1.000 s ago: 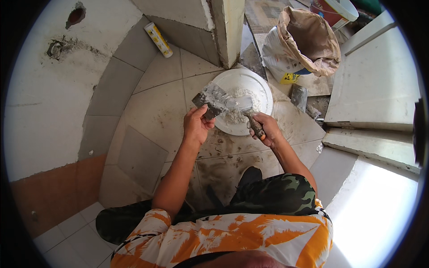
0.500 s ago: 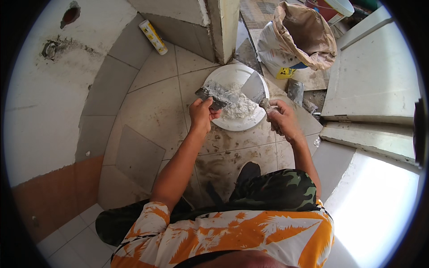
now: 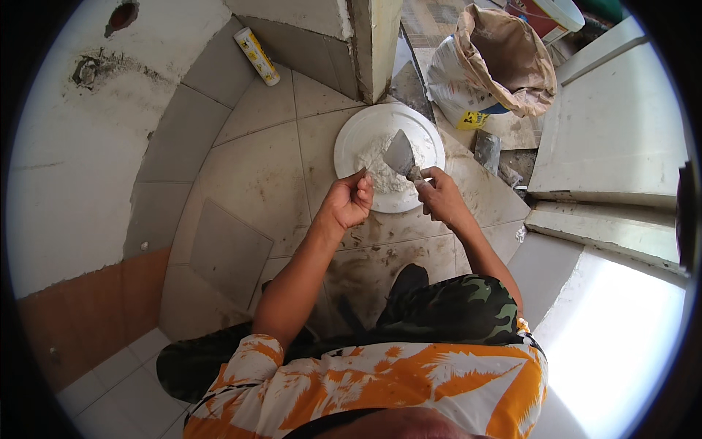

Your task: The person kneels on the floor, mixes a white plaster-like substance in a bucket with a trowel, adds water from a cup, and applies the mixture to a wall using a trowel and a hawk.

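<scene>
On the floor in front of me lies a round white lid-like board point(image 3: 349, 139) with a lumpy heap of wet white paste point(image 3: 387, 179) on it. My right hand point(image 3: 441, 196) grips a putty knife point(image 3: 399, 152) by its paste-crusted handle, the broad grey blade over the heap and pointing away from me. At the board's near left edge, my left hand point(image 3: 349, 199) is closed with curled fingers. A dark flat scraper point(image 3: 360, 174) sits in its fingertips, turned nearly edge-on, so most of it is hidden.
Beyond the board to the right stands an open paper sack point(image 3: 504, 58), with a bucket point(image 3: 552, 16) behind it. A grey block point(image 3: 487, 150) lies near the sack. A cartridge tube point(image 3: 257, 57) leans by the tiled wall at left. A loose tile point(image 3: 230, 252) rests on the floor.
The putty knife has come left and nearer the paste. My left hand has turned, so the dark scraper that showed its paste-covered face is now nearly edge-on. My hands are closer together.
</scene>
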`<state>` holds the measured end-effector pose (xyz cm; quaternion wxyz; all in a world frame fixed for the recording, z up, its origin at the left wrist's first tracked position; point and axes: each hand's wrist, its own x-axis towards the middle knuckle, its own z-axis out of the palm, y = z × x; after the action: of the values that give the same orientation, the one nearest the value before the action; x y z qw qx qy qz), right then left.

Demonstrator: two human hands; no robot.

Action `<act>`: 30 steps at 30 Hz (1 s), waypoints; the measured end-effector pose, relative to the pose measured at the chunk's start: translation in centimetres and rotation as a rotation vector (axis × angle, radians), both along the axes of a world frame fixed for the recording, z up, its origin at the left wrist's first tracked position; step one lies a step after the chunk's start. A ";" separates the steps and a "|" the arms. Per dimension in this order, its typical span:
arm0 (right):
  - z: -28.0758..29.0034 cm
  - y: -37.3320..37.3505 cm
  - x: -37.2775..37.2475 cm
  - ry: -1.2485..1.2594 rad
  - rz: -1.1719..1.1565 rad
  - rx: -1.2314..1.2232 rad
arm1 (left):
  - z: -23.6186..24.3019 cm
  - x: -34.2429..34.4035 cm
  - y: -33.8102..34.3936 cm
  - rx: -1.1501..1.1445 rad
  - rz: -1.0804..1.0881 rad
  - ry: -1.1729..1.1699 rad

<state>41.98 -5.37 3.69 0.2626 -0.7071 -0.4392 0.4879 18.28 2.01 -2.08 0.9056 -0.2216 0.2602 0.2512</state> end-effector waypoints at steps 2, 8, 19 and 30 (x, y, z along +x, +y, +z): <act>1.0 0.1 1.5 0.095 -0.074 -0.121 | 1.7 -1.9 0.5 0.203 -0.072 0.280; 1.2 1.7 6.8 -0.172 0.011 0.054 | 5.0 -5.1 1.3 0.588 -0.198 0.821; -3.6 14.4 1.4 -1.135 0.933 0.730 | 4.2 -4.6 -0.9 0.940 -0.153 1.049; -1.3 14.3 0.2 -1.164 0.963 -0.005 | 2.8 -7.0 -2.1 0.868 -0.056 1.151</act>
<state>42.20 8.95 2.40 -0.2557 -0.5811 -0.7664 0.0975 11.27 -0.09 0.73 0.6375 0.3323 0.5784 0.3855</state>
